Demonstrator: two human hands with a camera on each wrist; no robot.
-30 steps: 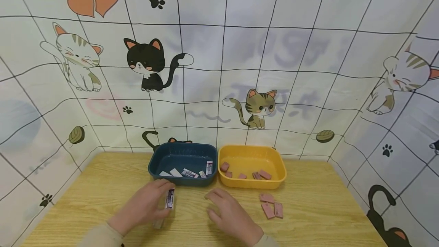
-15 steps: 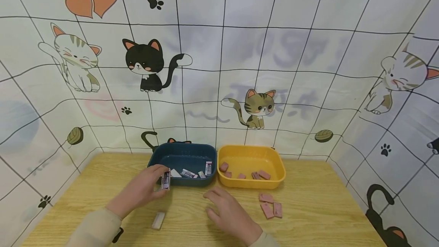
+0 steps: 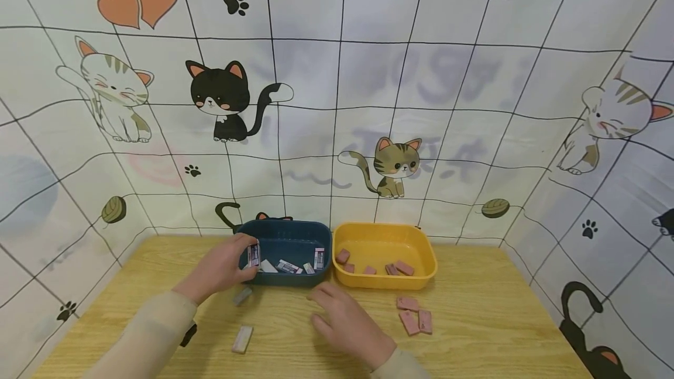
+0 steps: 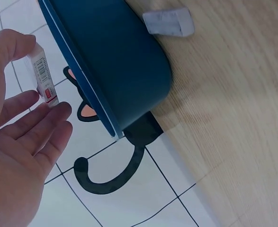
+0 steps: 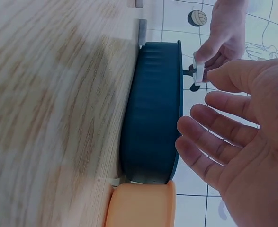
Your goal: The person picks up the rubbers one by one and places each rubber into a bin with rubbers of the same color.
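Note:
My left hand (image 3: 223, 265) pinches a small white eraser (image 3: 254, 255) in a dark printed sleeve between thumb and fingers, held over the left end of the blue bin (image 3: 297, 241). A barcode shows on the eraser (image 4: 44, 75) in the left wrist view. Inside the bin lie several white erasers, some with printed labels (image 3: 289, 266). Two more sit on the table in front of it: a greyish one (image 3: 243, 296) close to the bin and a white one (image 3: 243, 339) nearer me. My right hand (image 3: 350, 323) hovers over the table with relaxed fingers, holding nothing.
A yellow bin (image 3: 387, 241) with several pink blocks (image 3: 404, 267) stands right beside the blue one. In front of it, three pink blocks (image 3: 408, 323) lie on the wooden table (image 3: 489, 320). A cat-patterned sheet (image 3: 305, 133) rises behind the bins.
My left hand has lifted the labelled eraser from the table and carried it forward over the blue bin. That uncovers the two erasers on the table. My right hand has barely moved.

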